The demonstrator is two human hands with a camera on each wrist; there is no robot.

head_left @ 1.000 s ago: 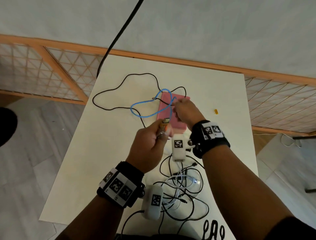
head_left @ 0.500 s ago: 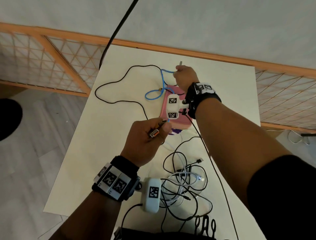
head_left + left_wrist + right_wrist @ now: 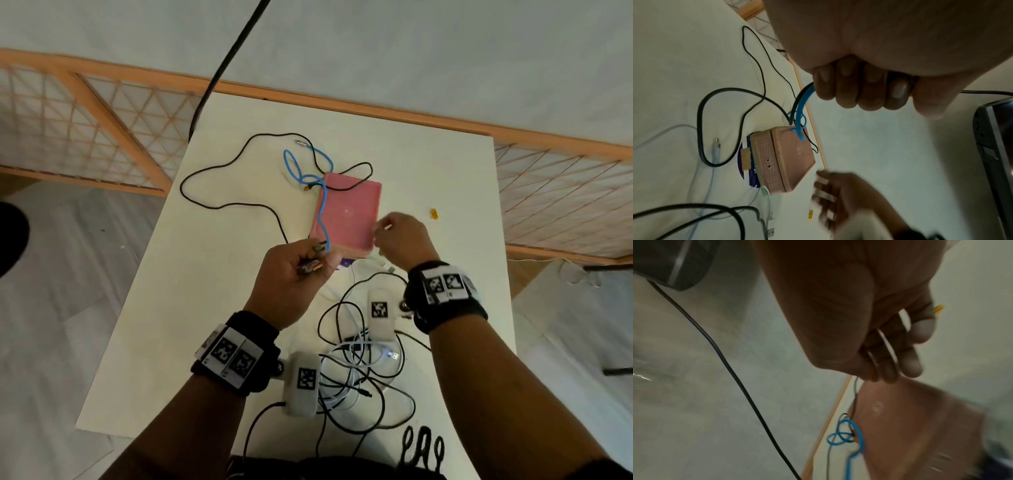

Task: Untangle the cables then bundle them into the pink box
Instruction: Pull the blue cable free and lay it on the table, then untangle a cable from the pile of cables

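Right hand (image 3: 400, 240) withdrew empty; left hand (image 3: 294, 270) clutches blue cable (image 3: 322, 209).

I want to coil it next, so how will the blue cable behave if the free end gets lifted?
Probably floppy: the blue cable drapes limply over the pink box from the left hand. It lies looped beside the box, so it may hold some curl. It also crosses a black cable, which it could snag.
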